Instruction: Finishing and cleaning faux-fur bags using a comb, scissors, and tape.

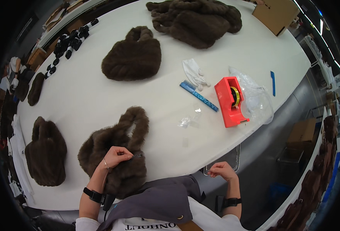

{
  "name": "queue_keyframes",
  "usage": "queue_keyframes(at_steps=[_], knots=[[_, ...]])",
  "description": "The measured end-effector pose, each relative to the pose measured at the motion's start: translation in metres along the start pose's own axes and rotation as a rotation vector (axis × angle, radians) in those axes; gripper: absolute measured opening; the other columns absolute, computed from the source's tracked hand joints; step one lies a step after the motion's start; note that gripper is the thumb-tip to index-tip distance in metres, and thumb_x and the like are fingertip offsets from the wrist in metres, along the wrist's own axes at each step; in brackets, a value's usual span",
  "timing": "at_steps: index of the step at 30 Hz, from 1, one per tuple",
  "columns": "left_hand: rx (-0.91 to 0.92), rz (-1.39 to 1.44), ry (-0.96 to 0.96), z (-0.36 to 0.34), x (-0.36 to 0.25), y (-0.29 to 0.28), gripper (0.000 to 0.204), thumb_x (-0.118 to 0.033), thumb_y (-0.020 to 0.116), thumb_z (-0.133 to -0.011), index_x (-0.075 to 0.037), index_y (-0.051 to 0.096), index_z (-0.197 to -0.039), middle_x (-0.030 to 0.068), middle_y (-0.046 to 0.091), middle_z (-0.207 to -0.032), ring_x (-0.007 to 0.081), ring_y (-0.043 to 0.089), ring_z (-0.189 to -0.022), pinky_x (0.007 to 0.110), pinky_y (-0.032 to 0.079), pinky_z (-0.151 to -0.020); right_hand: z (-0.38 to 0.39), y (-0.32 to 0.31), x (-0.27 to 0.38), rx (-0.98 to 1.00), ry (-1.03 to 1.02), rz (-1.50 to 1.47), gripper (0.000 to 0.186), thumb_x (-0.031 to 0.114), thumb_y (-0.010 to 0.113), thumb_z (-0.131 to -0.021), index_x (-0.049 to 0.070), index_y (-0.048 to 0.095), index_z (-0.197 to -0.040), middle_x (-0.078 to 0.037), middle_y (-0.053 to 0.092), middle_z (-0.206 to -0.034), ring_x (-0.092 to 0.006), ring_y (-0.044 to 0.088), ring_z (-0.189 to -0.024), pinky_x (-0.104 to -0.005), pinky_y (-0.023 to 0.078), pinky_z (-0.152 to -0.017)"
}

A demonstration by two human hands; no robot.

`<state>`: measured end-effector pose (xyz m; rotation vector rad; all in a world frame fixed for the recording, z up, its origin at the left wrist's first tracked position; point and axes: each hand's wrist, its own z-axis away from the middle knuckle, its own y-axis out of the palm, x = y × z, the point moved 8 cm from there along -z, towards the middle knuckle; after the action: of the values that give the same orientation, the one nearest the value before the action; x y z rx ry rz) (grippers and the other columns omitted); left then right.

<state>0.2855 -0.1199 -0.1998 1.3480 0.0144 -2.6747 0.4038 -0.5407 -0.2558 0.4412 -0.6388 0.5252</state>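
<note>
A brown fur handbag (135, 171) lies on the white table close in front of me, its looped handle (141, 123) pointing away. My left hand (118, 156) is on top of it, thumb and fingers pinched at the bag. Just beyond those fingertips shows a small dark, shiny piece (138, 155) too small to name. Off to the right, past the table's near edge, my right hand (222, 170) hangs in the air with its fingertips pressed together. Whatever is between them, if anything, is too fine to make out.
Right of the bag are a red tape dispenser (225, 104), a blue comb (198, 96), white gloves (194, 73), clear plastic (254, 96) and a blue brush-like tool (272, 83). Other fur bags (133, 57) lie around, with a pile (197, 25) and a cardboard box (276, 15) at the far side.
</note>
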Motion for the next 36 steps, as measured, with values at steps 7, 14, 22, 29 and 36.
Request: queue_keyframes(at_steps=[7,14,22,29,36], knots=[[-0.146,-0.431,0.082,-0.007,-0.017,0.018,0.016,-0.014,0.066,-0.079,-0.001,0.068,-0.086,0.0041,0.066,-0.076,0.0097,0.060,-0.074,0.026,0.047,-0.069,-0.068,-0.083,-0.127,-0.954,0.121,0.745,0.034,0.021,0.062,-0.078,-0.002,0.050,-0.100,-0.024,0.058,-0.106,-0.0340,0.061,-0.091,-0.0448,0.049,-0.078],[-0.875,-0.922,0.543,0.085,-0.121,-0.039,0.028,-0.012,0.065,-0.075,-0.004,0.060,-0.102,0.0113,0.056,-0.104,0.0283,0.051,-0.099,0.036,0.041,-0.086,-0.123,-0.088,-0.151,-0.768,0.227,1.027,0.058,0.032,0.059,-0.080,0.008,0.042,-0.130,-0.021,0.042,-0.130,-0.0370,0.042,-0.119,-0.0412,0.042,-0.095],[-1.231,-1.101,-0.095,0.095,0.021,-0.138,0.068,-0.046,0.070,-0.068,-0.004,0.053,-0.119,0.0181,0.049,-0.124,0.0321,0.050,-0.110,0.039,0.042,-0.090,-0.167,-0.021,-0.098,-0.452,-0.309,1.590,0.040,0.035,0.048,-0.088,0.015,0.053,-0.123,-0.011,0.053,-0.124,-0.0247,0.052,-0.113,-0.0357,0.042,-0.092],[-0.782,-0.199,-0.137,0.072,0.055,-0.173,0.044,-0.029,0.078,-0.064,0.002,0.067,-0.094,0.0094,0.067,-0.083,0.0189,0.061,-0.076,0.030,0.048,-0.074,-0.182,0.035,0.046,-0.387,-0.504,1.585,0.038,0.033,0.049,-0.088,0.015,0.053,-0.120,-0.010,0.053,-0.120,-0.0231,0.052,-0.109,-0.0346,0.042,-0.089],[-1.433,0.289,0.676,0.285,-0.036,-0.275,0.019,-0.009,0.068,-0.076,0.003,0.066,-0.091,0.0055,0.067,-0.082,0.0123,0.062,-0.070,0.026,0.050,-0.067,-0.150,0.054,0.096,-0.345,-0.477,1.529,0.035,0.032,0.050,-0.088,0.014,0.054,-0.117,-0.009,0.054,-0.115,-0.0215,0.052,-0.105,-0.0336,0.042,-0.086]])
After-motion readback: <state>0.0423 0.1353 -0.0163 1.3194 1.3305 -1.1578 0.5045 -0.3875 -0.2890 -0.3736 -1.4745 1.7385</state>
